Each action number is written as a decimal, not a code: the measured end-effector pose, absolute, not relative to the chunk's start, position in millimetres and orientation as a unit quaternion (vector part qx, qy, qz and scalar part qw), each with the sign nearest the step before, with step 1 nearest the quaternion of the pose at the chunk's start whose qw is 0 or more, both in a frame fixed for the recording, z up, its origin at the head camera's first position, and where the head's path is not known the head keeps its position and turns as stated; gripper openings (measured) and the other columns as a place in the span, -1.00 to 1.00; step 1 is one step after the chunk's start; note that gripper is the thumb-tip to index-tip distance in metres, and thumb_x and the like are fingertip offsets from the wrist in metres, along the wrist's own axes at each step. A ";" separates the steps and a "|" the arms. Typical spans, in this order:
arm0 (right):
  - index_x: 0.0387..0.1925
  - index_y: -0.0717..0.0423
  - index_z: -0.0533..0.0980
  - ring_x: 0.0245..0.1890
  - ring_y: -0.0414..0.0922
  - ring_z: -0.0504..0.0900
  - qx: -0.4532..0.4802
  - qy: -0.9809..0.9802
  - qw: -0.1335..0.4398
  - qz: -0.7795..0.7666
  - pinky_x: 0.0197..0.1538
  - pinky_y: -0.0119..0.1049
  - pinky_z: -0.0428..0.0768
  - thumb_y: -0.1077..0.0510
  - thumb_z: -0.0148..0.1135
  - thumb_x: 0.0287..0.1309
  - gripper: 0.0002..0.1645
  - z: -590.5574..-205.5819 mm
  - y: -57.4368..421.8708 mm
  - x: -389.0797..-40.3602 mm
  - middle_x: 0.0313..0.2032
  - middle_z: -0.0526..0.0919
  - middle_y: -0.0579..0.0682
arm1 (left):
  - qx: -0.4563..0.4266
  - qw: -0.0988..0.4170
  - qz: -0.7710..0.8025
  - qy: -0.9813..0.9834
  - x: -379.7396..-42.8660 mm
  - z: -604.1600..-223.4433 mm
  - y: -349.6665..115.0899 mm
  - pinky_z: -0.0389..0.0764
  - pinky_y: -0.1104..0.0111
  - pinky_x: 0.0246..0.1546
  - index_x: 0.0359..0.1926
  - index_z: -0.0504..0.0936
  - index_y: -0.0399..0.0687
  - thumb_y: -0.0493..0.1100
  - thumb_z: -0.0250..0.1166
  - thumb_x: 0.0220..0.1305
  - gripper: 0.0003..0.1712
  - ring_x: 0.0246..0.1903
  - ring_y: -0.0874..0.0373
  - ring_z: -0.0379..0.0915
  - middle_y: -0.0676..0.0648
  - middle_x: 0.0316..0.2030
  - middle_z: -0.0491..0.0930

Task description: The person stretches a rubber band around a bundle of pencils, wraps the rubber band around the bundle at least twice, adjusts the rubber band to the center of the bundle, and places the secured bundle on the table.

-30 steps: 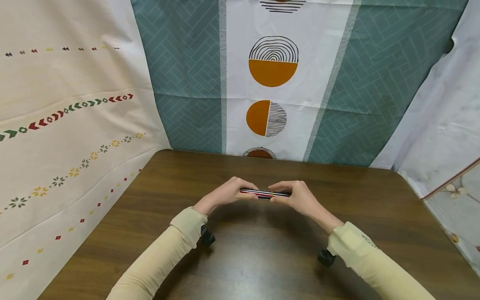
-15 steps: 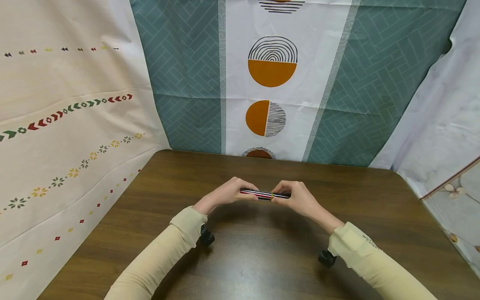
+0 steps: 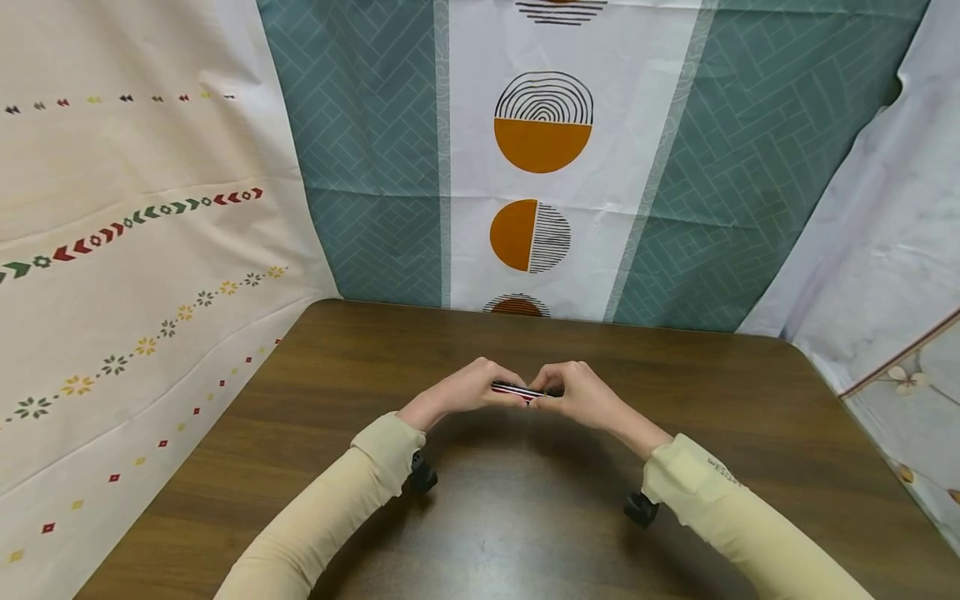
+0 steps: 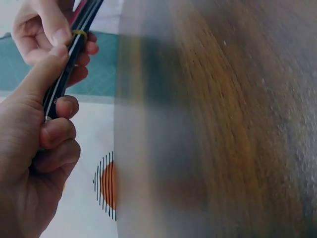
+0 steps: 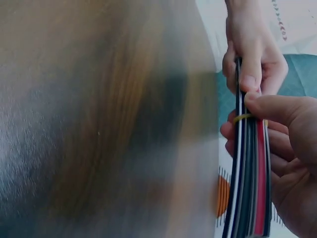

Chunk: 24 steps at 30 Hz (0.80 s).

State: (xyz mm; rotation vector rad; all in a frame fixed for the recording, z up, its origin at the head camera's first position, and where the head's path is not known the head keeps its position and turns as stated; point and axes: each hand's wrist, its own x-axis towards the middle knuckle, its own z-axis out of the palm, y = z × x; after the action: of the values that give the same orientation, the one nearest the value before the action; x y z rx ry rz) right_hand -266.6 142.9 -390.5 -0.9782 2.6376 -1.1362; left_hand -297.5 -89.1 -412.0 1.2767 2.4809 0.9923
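A thin bundle of what look like striped pencils [image 3: 513, 390], black, white and red, is held raised above the table. My left hand [image 3: 474, 386] grips its left part, fingers curled round it in the left wrist view. From the right, my right hand [image 3: 583, 397] pinches the bundle between thumb and fingers. A yellow rubber band [image 5: 242, 117] circles the bundle right by the right thumb [image 5: 265, 104]. The two thumbs nearly meet or touch there. Part of the bundle is hidden behind the fingers.
Brown wooden table [image 3: 480, 517] lies beneath both hands. Behind it hangs a green and white patterned curtain [image 3: 375, 167]. An embroidered cream cloth [image 3: 150, 250] covers the left side and a pale floral cloth [image 3: 885, 275] the right. Black wrist cameras [image 3: 641, 508] sit under the cuffs.
My hands have come closer together. The right hand slid left to the rubber band, and the left hand shifted slightly right, so less of the bundle shows between them.
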 end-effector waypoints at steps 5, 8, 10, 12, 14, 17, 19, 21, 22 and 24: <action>-0.13 0.07 0.65 -0.24 -0.22 0.73 -0.313 0.880 0.037 -0.355 -0.13 -0.34 0.63 0.08 0.51 0.03 -0.65 -385.7 152.2 -270.0 -0.22 0.78 -0.05 | 0.415 0.067 0.333 0.844 -297.4 -408.1 -88.6 0.45 0.52 -0.41 -0.06 0.73 0.04 0.01 0.32 0.30 -0.73 -0.50 0.31 0.43 0.02 -0.31 0.73; -0.15 0.07 0.65 -0.25 -0.22 0.71 -0.309 0.889 0.025 -0.337 -0.12 -0.31 0.63 0.09 0.52 0.01 -0.66 -382.9 160.0 -272.6 -0.25 0.77 -0.06 | 0.406 0.052 0.335 0.849 -297.5 -406.9 -90.1 0.45 0.51 -0.41 -0.05 0.73 0.02 -0.01 0.34 0.29 -0.73 -0.47 0.30 0.44 0.05 -0.29 0.73; -0.20 0.04 0.65 -0.30 -0.25 0.70 -0.309 0.892 0.022 -0.328 -0.16 -0.32 0.62 0.11 0.51 0.02 -0.72 -382.0 164.1 -273.6 -0.29 0.77 -0.09 | 0.404 0.048 0.337 0.849 -297.6 -407.1 -90.4 0.43 0.50 -0.41 -0.05 0.73 0.00 -0.02 0.34 0.29 -0.73 -0.47 0.30 0.43 0.04 -0.29 0.73; -0.25 0.00 0.65 -0.34 -0.28 0.68 -0.308 0.893 0.018 -0.327 -0.19 -0.35 0.61 0.14 0.50 0.03 -0.78 -383.1 166.7 -274.0 -0.34 0.76 -0.12 | 0.404 0.050 0.340 0.848 -297.8 -407.8 -90.2 0.43 0.50 -0.41 -0.05 0.73 -0.01 -0.02 0.34 0.29 -0.72 -0.47 0.30 0.43 0.03 -0.28 0.73; -0.26 -0.03 0.65 -0.35 -0.31 0.67 -0.305 0.892 0.023 -0.333 -0.19 -0.38 0.61 0.15 0.48 0.05 -0.81 -385.2 167.3 -273.0 -0.36 0.75 -0.15 | 0.404 0.056 0.344 0.846 -298.1 -409.1 -89.8 0.43 0.50 -0.40 -0.04 0.73 -0.01 -0.02 0.34 0.29 -0.72 -0.46 0.30 0.43 0.02 -0.28 0.73; -0.25 -0.01 0.63 -0.35 -0.31 0.67 -0.304 0.886 0.034 -0.348 -0.19 -0.39 0.60 0.19 0.45 0.09 -0.82 -388.3 165.2 -270.0 -0.36 0.76 -0.15 | 0.409 0.064 0.348 0.841 -299.1 -411.5 -88.9 0.46 0.49 -0.39 -0.04 0.73 -0.03 -0.02 0.34 0.29 -0.71 -0.45 0.30 0.45 0.02 -0.27 0.73; -0.24 0.03 0.61 -0.34 -0.29 0.68 -0.303 0.882 0.044 -0.359 -0.21 -0.38 0.60 0.22 0.42 0.12 -0.84 -388.8 162.5 -267.9 -0.34 0.76 -0.11 | 0.411 0.067 0.348 0.840 -299.7 -412.5 -88.3 0.47 0.49 -0.39 -0.05 0.73 -0.02 -0.02 0.34 0.29 -0.72 -0.46 0.30 0.45 0.03 -0.28 0.73; -0.24 0.08 0.59 -0.34 -0.26 0.68 -0.302 0.879 0.048 -0.367 -0.24 -0.37 0.59 0.24 0.40 0.14 -0.84 -388.5 160.2 -266.4 -0.33 0.77 -0.06 | 0.414 0.067 0.348 0.839 -300.4 -412.8 -87.2 0.47 0.50 -0.38 -0.05 0.73 -0.02 -0.03 0.34 0.29 -0.72 -0.46 0.31 0.45 0.03 -0.28 0.73; -0.24 0.09 0.59 -0.34 -0.26 0.68 -0.300 0.878 0.049 -0.369 -0.25 -0.37 0.59 0.24 0.40 0.14 -0.84 -388.2 159.3 -266.0 -0.32 0.77 -0.04 | 0.413 0.066 0.348 0.839 -300.6 -412.8 -86.7 0.47 0.50 -0.39 -0.05 0.73 -0.02 -0.03 0.34 0.29 -0.72 -0.46 0.32 0.45 0.04 -0.28 0.73; -0.24 0.11 0.58 -0.34 -0.24 0.68 -0.295 0.877 0.056 -0.375 -0.26 -0.37 0.58 0.24 0.40 0.14 -0.84 -387.4 157.9 -265.8 -0.31 0.77 -0.02 | 0.411 0.068 0.350 0.839 -300.9 -413.2 -85.5 0.48 0.51 -0.39 -0.05 0.73 -0.02 -0.02 0.34 0.28 -0.71 -0.46 0.31 0.45 0.03 -0.27 0.73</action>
State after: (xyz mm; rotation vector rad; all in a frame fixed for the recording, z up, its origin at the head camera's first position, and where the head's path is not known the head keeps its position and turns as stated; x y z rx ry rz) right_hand -265.8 157.9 -387.4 -0.8962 2.6609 -1.1362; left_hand -300.9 -85.5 -413.2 1.2395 2.5276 1.0545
